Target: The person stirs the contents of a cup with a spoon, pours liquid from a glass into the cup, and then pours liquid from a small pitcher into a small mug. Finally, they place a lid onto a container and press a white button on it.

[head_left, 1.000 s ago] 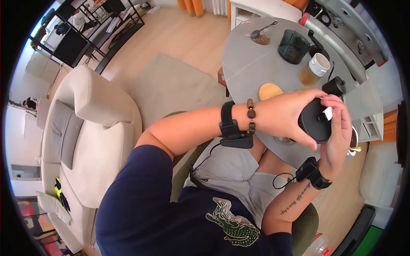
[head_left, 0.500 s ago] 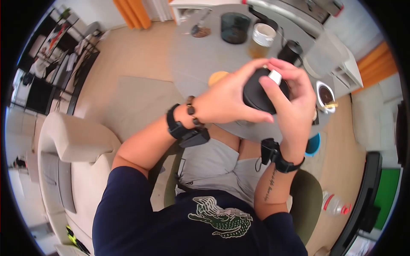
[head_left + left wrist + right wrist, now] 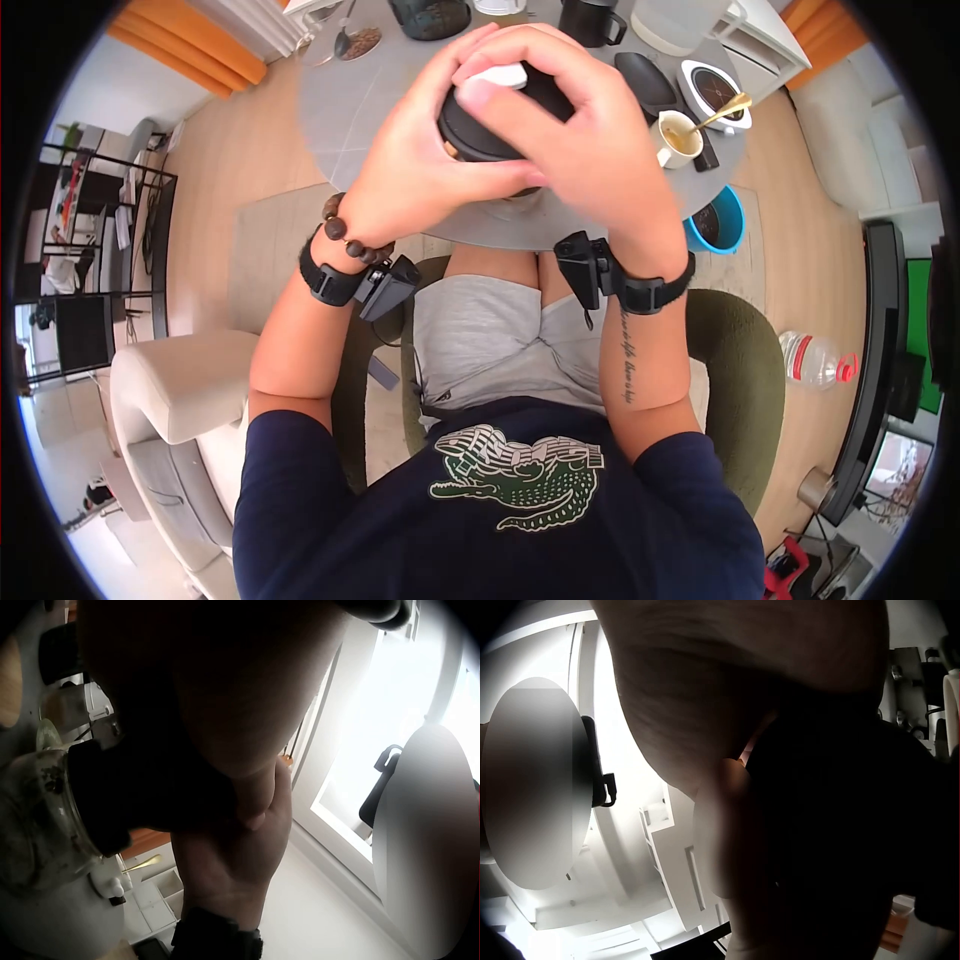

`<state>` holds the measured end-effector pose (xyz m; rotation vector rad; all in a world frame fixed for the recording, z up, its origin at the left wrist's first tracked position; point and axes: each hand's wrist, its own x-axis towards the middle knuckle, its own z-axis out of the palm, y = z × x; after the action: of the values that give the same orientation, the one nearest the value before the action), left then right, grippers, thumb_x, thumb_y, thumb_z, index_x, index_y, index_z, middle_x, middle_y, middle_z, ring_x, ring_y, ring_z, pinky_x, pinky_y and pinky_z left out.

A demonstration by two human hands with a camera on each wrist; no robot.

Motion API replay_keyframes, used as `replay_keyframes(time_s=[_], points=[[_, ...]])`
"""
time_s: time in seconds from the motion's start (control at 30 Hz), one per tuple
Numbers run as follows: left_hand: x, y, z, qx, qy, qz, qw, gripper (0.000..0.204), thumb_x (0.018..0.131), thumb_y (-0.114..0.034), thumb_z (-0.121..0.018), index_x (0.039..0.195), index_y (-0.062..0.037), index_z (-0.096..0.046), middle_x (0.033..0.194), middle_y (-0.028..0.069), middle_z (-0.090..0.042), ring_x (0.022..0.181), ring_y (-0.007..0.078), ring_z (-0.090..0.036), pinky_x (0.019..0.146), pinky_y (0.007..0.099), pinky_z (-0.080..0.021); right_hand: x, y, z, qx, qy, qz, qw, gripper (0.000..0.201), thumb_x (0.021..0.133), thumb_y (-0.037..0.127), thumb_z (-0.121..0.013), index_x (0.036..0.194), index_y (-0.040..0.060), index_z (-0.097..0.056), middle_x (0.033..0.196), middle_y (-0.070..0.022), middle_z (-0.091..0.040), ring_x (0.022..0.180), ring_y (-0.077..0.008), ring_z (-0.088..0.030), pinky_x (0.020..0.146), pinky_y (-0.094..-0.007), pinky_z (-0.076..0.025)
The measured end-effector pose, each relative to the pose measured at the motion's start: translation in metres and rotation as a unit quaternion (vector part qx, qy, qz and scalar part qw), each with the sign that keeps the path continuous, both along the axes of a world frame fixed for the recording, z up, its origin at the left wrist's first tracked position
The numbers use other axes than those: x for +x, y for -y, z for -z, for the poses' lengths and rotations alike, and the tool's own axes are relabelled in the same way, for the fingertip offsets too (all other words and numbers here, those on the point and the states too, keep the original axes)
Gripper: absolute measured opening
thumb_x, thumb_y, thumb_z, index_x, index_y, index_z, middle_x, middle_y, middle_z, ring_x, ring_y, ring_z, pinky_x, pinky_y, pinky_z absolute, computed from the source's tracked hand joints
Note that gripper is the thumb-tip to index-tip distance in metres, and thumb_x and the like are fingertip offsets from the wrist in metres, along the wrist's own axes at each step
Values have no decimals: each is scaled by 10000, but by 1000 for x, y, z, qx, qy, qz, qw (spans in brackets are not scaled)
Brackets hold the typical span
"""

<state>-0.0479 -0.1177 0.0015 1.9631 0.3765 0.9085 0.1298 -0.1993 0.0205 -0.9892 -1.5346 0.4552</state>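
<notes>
Both my hands surround a black round lid (image 3: 490,130) with a white tab (image 3: 500,76) on top, held over the near part of the table. My left hand (image 3: 410,175) grips its left side, thumb along the near edge. From the right, my right hand (image 3: 600,150) curls over it, its thumb on the white tab. Under the black part, the left wrist view shows a clear glass jar (image 3: 34,817) with dark bits on its wall. The right wrist view is mostly dark, with the black part (image 3: 832,825) close to the palm.
On the grey table (image 3: 340,130) stand a black mug (image 3: 592,22), a clear pitcher (image 3: 675,28), a black oval dish (image 3: 645,82) and a cream cup (image 3: 672,150) with a gold spoon (image 3: 725,110). A blue bucket (image 3: 738,222) and a plastic bottle (image 3: 820,362) are on the floor at right.
The head view has turned, so the hands and black lid appear farther left and higher. Both hands keep their hold, and the right thumb stays at the white tab.
</notes>
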Motion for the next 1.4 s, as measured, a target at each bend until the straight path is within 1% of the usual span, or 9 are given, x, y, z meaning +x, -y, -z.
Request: replay_keyframes(time_s=[0.17, 0.23, 0.3, 0.43, 0.53, 0.63, 0.83, 1.23, 1.4], points=[[0, -1, 2, -2, -2, 3, 1000, 1156, 759, -250, -1065, 1709, -24, -447, 1580, 118, -632, 1445, 240, -620, 1216, 407, -520, 2, 4, -10, -21, 66, -1, 998, 161, 1100, 152, -751, 1163, 4, -760, 1098, -38, -779, 1074, -137, -716, 1013, -307, -569], [-2, -6, 3, 24, -16, 1, 1000, 970, 810, -210, -928, 1659, -4, -508, 1622, 123, -584, 1528, 260, -539, 1286, 441, -425, 1, 4, -12, 7, -6, -40, 999, 177, 1032, 131, -768, 1134, -9, -802, 1090, -114, -819, 1039, -198, -760, 962, -344, -592], [-2, -1, 3, -10, 6, 19, 1000, 960, 833, -222, -936, 1661, -4, -503, 1581, 116, -608, 1479, 245, -578, 1247, 415, -468, 2, -2, -3, 19, -40, -66, 997, 211, 1001, 123, -770, 1157, -10, -819, 1097, -159, -838, 1022, -235, -783, 937, -369, -604], [-7, -2, 5, -79, -10, 15, 997, 992, 835, -224, -986, 1669, -11, -494, 1504, 88, -641, 1398, 199, -620, 1175, 381, -532, 0, 16, -8, 47, 22, 42, 998, 262, 1034, 131, -757, 1251, -11, -793, 1134, -154, -826, 1028, -217, -762, 950, -368, -598], [-6, -4, 8, -30, 2, 46, 998, 958, 846, -230, -1032, 1624, 3, -523, 1499, 155, -679, 1399, 258, -648, 1204, 429, -508, 7, 19, -12, -99, -98, -32, 990, 304, 1097, 120, -728, 1369, -15, -730, 1277, -107, -770, 1168, -187, -710, 1023, -342, -571], [-6, -9, 5, 0, -30, 50, 998, 954, 844, -247, -1033, 1617, 4, -533, 1523, 164, -668, 1415, 261, -638, 1213, 432, -500, 12, 2, 12, -49, -168, -75, 982, 261, 1108, 85, -708, 1350, -10, -738, 1257, -102, -773, 1172, -181, -706, 1045, -335, -563], [-7, -5, -6, 50, -40, 25, 998, 997, 850, -298, -1029, 1645, 4, -509, 1570, 179, -642, 1468, 274, -602, 1253, 441, -461, 25, -2, 11, -34, -92, -109, 989, 202, 1143, 99, -654, 1263, 3, -785, 1255, -95, -794, 1176, -192, -722, 1072, -337, -554], [-3, 9, -6, -42, -25, -11, 999, 1243, 736, -248, -1094, 1745, -45, -397, 1611, 131, -594, 1494, 234, -567, 1244, 410, -495, 25, -5, -7, -118, -170, -198, 958, 218, 1210, 183, -583, 1301, 2, -662, 1095, -58, -769, 1050, -113, -722, 962, -299, -586], [-6, 10, -12, -80, -11, -12, 997, 1233, 748, -225, -1079, 1754, -51, -387, 1614, 133, -598, 1479, 242, -598, 1234, 415, -507, -2, 5, -7, -50, -140, 52, 988, 235, 1079, 184, -789, 1186, 1, -688, 1060, -101, -782, 1006, -177, -751, 905, -347, -585]])
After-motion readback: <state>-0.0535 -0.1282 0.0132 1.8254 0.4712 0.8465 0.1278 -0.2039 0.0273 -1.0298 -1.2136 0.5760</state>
